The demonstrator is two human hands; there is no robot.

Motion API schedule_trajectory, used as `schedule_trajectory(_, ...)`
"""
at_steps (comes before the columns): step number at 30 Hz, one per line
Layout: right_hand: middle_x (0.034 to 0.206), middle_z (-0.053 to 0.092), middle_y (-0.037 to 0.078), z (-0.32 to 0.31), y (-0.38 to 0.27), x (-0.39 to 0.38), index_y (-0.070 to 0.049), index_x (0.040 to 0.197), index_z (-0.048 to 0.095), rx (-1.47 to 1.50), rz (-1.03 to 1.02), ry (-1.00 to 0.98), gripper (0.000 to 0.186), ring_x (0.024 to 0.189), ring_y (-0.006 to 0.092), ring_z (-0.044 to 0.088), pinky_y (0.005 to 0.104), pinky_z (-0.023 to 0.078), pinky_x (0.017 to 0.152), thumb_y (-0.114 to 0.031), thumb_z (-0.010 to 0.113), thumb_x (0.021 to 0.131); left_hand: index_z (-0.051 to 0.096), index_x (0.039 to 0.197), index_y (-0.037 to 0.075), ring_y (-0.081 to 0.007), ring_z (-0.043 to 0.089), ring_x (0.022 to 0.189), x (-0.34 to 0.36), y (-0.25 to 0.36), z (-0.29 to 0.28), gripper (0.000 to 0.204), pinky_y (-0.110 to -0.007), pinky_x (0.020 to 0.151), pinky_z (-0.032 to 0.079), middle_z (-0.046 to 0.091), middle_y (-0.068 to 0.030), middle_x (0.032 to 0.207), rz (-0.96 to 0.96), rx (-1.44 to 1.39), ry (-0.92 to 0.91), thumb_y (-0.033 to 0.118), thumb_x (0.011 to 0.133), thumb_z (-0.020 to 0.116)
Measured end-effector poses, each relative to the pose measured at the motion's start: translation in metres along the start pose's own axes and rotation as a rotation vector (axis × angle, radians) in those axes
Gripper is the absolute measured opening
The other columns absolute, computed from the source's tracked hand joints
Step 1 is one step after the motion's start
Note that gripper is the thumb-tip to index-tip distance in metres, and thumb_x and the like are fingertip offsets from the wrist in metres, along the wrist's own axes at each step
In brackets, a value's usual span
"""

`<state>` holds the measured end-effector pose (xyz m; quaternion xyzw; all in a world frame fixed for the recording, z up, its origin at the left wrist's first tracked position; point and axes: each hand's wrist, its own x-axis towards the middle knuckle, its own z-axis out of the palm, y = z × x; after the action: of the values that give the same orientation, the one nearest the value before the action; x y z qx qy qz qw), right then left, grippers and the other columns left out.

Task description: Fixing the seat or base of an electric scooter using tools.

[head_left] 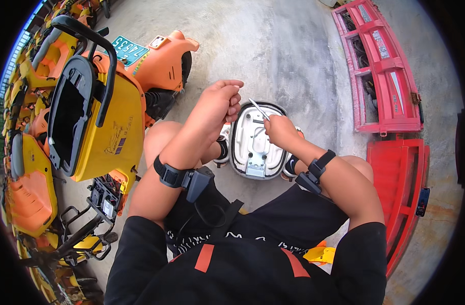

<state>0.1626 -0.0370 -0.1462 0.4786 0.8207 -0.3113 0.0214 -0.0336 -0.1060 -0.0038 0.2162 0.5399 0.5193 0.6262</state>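
An upturned scooter seat (239,152) lies on the floor between my feet, its white underside facing up with a black rim around it. A silver metal bracket (256,165) sits at its near end. Over the seat's far right part, my right hand (283,131) is closed around a slim silver rod-shaped tool (258,108); its grip end is hidden in my fist. My left hand (223,101) hovers beyond the seat's far left edge. Its fingers are curled, with the index finger and thumb near each other; anything between them is too small to make out.
Close on my left stands a yellow and orange scooter body (108,132) with a black rail (110,66). More yellow scooters (34,188) crowd behind it. Red metal panels (380,66) line the right, with a dark phone-like object (422,202) on one. A yellow piece (321,254) lies beside me.
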Motion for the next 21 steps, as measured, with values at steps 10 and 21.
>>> schedule_trajectory(10, 0.071, 0.068, 0.012, 0.024, 0.015, -0.001, 0.004, 0.089, 0.061, -0.002, -0.039, 0.016, 0.035, 0.055, 0.0235, 0.066, 0.0391, 0.055, 0.061, -0.026, 0.046, 0.102, 0.053, 0.115, -0.002, -0.0070, 0.039, 0.061, -0.006, -0.002, -0.003, 0.023, -0.023, 0.051, 0.034, 0.040, 0.0031, 0.071, 0.018, -0.006, -0.019, 0.009, 0.097, 0.046)
schedule_trajectory(21, 0.078, 0.067, 0.025, 0.021, 0.014, 0.002, 0.005, 0.085, 0.065, 0.152, 0.049, 0.053, 0.037, 0.078, 0.0417, 0.066, 0.0503, 0.051, 0.076, -0.027, 0.051, 0.098, 0.053, 0.114, -0.002, -0.0068, 0.038, 0.060, -0.010, -0.001, -0.002, 0.023, -0.023, 0.052, 0.034, 0.040, 0.0034, 0.072, 0.036, 0.009, -0.034, 0.009, 0.097, 0.043)
